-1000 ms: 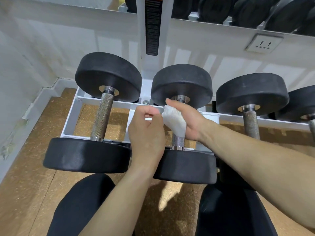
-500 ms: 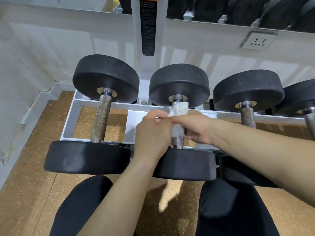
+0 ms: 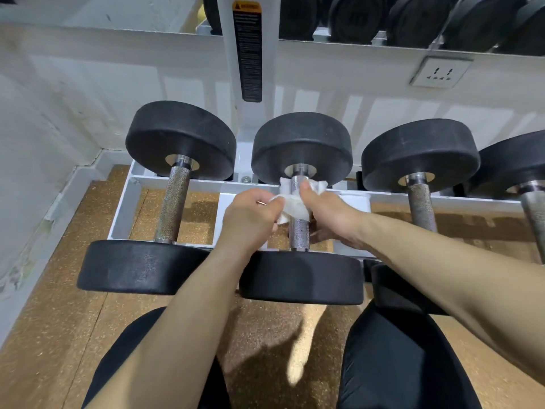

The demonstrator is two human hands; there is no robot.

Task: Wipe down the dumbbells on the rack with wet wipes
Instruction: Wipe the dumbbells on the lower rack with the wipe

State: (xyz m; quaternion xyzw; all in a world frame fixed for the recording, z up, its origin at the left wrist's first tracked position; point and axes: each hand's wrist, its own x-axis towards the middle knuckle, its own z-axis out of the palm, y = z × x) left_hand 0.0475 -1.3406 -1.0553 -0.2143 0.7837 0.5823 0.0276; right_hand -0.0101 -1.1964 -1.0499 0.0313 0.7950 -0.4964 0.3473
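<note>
White wet wipe [image 3: 295, 206] round middle dumbbell [image 3: 302, 143] handle; your left grip [image 3: 250, 219] pinches its end, your right grip [image 3: 330, 214] clasps it to handle.

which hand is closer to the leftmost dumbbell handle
Left. The left hand is just right of the leftmost handle, pinching the wipe; the right hand is farther right, past the second handle, gripping the wipe round it.

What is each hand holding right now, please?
Left hand: pinches the wet wipe.
Right hand: grips the wet wipe wrapped around the dumbbell handle.
</note>
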